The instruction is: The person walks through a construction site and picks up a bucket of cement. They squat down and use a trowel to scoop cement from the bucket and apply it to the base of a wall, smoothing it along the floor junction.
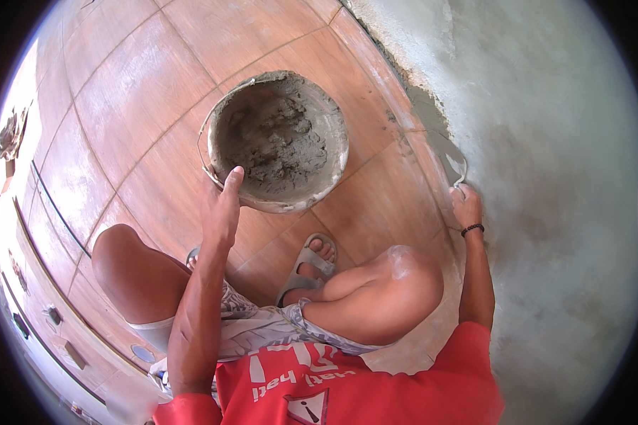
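My left hand [223, 205] grips the near left rim of a round bucket [339, 152], thumb over the edge. Wet grey mortar [283, 142] lies inside it in rough lumps, and more is smeared on the walls. A thin handle hangs at the bucket's left side. Off to the right, my right hand [466, 204] is closed round the handle of a trowel [452, 157]. The trowel's blade lies against the foot of the wall, over fresh grey mortar [427, 112] along the top of the tile skirting [422, 152].
Brown wood-look tiles [145, 74] cover the floor. A grey plastered wall [560, 191] rises close on my right. My bent knees and sandalled foot [308, 269] are just below the bucket. A dark cable [58, 205] and small scattered objects lie at the far left.
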`<state>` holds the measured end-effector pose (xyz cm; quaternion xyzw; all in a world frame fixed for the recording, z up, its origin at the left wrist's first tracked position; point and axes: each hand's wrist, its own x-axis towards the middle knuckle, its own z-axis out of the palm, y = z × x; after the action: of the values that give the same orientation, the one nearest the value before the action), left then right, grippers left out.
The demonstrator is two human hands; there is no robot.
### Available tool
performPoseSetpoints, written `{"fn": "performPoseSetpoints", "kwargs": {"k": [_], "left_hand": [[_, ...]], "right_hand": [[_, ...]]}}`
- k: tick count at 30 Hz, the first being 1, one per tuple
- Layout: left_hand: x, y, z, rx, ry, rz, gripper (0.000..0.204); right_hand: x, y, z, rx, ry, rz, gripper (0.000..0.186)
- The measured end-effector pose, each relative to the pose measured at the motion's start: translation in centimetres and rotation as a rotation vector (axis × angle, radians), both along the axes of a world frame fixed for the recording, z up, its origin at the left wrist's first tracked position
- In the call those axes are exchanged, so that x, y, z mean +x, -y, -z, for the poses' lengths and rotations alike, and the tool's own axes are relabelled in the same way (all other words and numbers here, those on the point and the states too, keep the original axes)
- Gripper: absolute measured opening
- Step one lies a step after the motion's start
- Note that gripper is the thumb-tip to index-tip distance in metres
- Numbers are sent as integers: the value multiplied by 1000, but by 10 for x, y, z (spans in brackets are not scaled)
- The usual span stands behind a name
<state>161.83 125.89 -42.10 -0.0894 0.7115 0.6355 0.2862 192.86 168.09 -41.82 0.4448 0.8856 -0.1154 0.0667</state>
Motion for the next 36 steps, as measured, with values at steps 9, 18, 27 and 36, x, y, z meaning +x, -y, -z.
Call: {"fn": "performPoseSetpoints", "kwargs": {"k": [9,18,27,36], "left_hand": [[-6,7,3,-32,13,10,40],[-4,2,3,-18,-26,12,37],[-8,9,3,-43,-2,14,37],[-11,10,-2,-6,29,17,38]], "right_hand": [[14,26,-61,-240,-171,283,33],[9,14,-9,-376,-109,273,23],[44,10,-61,-260,4,343,23],[-14,44,-21,22,323,-149,37]]}}
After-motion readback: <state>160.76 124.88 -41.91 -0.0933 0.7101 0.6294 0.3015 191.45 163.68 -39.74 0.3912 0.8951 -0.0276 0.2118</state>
